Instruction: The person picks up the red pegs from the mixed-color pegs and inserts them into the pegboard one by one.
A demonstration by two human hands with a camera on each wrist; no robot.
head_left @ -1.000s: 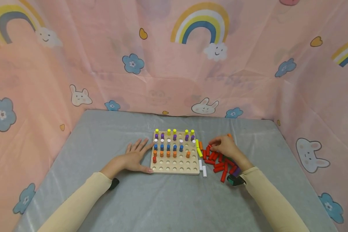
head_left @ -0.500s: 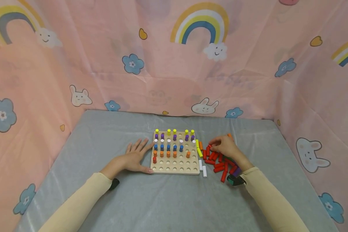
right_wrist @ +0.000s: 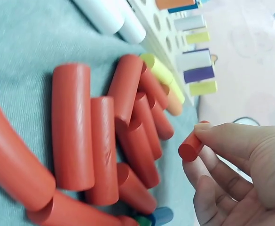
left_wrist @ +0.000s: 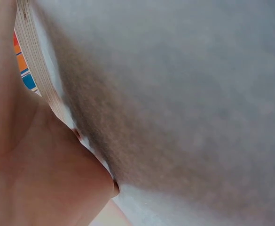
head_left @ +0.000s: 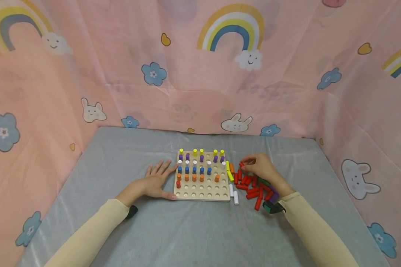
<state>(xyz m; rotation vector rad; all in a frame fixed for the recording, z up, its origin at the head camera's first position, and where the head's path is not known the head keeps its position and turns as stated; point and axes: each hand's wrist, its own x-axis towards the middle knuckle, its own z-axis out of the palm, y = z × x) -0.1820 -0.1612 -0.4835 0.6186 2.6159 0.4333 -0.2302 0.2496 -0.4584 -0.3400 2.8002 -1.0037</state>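
A wooden pegboard (head_left: 201, 190) lies on the grey cloth, with rows of yellow, purple, white, blue and orange pegs standing in its holes. One red peg (head_left: 178, 184) stands at the left of a nearer row. My left hand (head_left: 155, 182) rests with spread fingers along the board's left edge, thumb at the near corner. In the left wrist view the palm hides most of the board. Over the loose pile, my right hand (head_left: 262, 167) pinches a red peg (right_wrist: 192, 144) between thumb and fingers, raised above the other pegs.
Loose red pegs (right_wrist: 72, 127) lie heaped right of the board. Beside its right edge are two white pegs (head_left: 236, 198), yellow pegs (head_left: 230, 175) and an orange peg (head_left: 232, 168). Purple and green pegs lie partly under the right wrist. A pink printed curtain (head_left: 180, 92) stands behind.
My right hand has lifted slightly from the pile with the red peg pinched in it. The left hand has stayed on the board's edge.
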